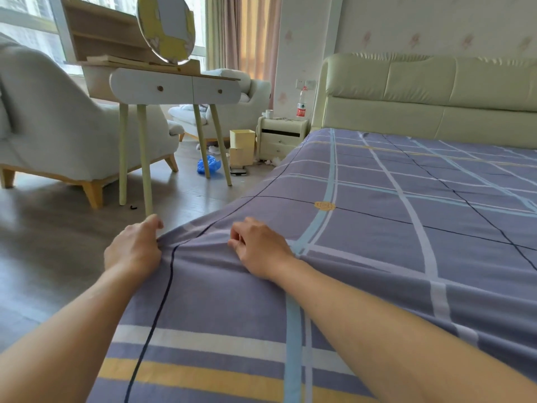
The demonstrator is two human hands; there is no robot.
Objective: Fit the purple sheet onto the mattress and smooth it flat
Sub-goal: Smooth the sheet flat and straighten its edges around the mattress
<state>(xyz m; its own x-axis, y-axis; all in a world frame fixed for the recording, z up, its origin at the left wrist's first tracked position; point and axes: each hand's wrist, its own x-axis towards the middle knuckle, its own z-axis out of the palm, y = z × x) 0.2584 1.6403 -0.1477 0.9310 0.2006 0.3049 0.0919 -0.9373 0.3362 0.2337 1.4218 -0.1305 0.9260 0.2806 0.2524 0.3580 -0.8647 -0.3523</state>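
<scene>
So, we've got both hands on the purple sheet (pixel 377 228), at its left edge.
From the left: armchair (pixel 58 126), then dressing table (pixel 174 85), both on the floor. Our L hand (pixel 133 251) curls its fingers round a bunched fold at the sheet's edge. R hand (pixel 258 248) sits near it on top, fingers tucked under; can't tell if they hold cloth. Sheet lies spread up to the headboard (pixel 436 94), w/ creases by the hands.

Nothing is readable; the red label on the bottle (pixel 301 104) at the back edge of the nightstand (pixel 283 136) is too small
</scene>
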